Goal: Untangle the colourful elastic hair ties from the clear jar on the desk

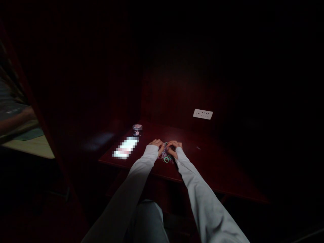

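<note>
Little coloured bands point(165, 156) are lying in a small loose heap near the front edge of a dark red table point(215, 168), with green and purple ones showing best. So, going left to right: way over at the edge, another person's arm point(17, 120) is reaching above a pale tabletop point(37, 147), kinda blurry, and a dark partition point(58, 101) is standing between that spot and this one. Next, a bright pixelated patch point(126, 147) is glowing on the left part of the red table, and a small round tub point(137, 128) is sitting just behind it. Then the left hand point(158, 145) is curling its fingers down at the heap's left side, with a pale sleeve point(138, 172) running back from it; can't tell if it's pinching a band. The heap is sitting right between the hands. The right hand point(174, 145) is arching over the right side, fingers bent and thumb below; can't tell what it's gripping either, too dark and tiny. Farther right, a tiny pale scrap point(198, 147) is lying on the table, and a white socket plate point(203, 114) is showing on the back wall point(167, 98).
</note>
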Motion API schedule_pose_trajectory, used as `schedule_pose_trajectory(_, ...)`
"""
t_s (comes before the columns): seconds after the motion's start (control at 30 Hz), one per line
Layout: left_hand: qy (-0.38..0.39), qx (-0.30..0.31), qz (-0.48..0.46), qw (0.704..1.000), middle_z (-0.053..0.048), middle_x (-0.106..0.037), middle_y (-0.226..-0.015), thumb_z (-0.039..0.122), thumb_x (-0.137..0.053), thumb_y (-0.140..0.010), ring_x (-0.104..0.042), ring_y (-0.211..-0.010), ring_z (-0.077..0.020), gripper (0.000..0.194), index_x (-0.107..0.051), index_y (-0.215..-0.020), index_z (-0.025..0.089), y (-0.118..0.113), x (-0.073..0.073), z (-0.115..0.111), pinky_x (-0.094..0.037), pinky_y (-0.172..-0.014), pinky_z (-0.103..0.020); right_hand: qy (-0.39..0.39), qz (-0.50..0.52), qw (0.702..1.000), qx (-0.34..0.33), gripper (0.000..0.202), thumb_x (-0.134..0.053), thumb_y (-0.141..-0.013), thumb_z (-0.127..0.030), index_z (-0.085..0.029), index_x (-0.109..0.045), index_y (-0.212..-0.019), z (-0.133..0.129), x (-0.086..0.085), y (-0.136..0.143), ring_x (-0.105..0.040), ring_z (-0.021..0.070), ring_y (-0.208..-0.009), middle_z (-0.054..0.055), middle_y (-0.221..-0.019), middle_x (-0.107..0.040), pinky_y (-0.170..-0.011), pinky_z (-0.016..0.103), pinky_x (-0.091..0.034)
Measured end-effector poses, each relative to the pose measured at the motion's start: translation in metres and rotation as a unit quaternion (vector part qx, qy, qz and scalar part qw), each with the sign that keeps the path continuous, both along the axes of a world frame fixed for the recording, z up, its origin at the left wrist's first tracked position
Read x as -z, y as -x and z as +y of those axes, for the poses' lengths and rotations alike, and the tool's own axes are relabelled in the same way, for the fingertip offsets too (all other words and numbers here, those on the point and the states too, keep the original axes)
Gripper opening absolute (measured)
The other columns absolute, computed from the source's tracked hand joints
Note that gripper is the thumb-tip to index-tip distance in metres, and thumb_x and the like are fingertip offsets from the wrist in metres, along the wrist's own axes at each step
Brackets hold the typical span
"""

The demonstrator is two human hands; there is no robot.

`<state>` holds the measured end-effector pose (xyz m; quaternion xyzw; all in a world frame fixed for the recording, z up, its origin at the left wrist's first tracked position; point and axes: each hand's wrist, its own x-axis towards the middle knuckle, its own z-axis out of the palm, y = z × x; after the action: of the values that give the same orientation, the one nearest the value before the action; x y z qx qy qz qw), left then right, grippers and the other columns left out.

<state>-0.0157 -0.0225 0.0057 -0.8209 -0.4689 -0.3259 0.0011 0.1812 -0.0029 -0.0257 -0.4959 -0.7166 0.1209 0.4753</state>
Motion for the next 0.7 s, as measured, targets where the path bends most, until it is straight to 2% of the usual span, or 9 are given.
schedule_pose_trajectory(0.33,0.003,0.008,0.014,1.000,-0.003,-0.071,-0.102,0.024,-0.051,-0.104,-0.062,-0.100,-0.0178,0.021,-0.070,-0.096,0.022,-0.0003,-0.0024,-0.0008,-0.049,-0.087,-0.026,-0.007,0.021,0.999,-0.025,0.011,-0.077,-0.080,-0.034,-0.025,-0.080,-0.086,0.0027,0.0012,-0.0017,-0.061,0.0305,-0.115,0.008,-0.111,-0.078,-0.105,0.047,-0.040)
schedule_pose_trajectory(0.7,-0.009,0.010,0.009,1.000,-0.004,-0.071,-0.103,0.025,-0.048,-0.107,-0.062,-0.100,-0.0179,0.023,-0.070,-0.098,0.022,-0.0021,0.0018,0.0013,-0.049,-0.087,-0.026,-0.017,0.043,0.998,-0.041,0.011,-0.075,-0.081,-0.036,-0.025,-0.075,-0.081,-0.0017,-0.0057,-0.0002,-0.066,0.0293,-0.109,0.007,-0.104,-0.078,-0.108,0.049,-0.039)
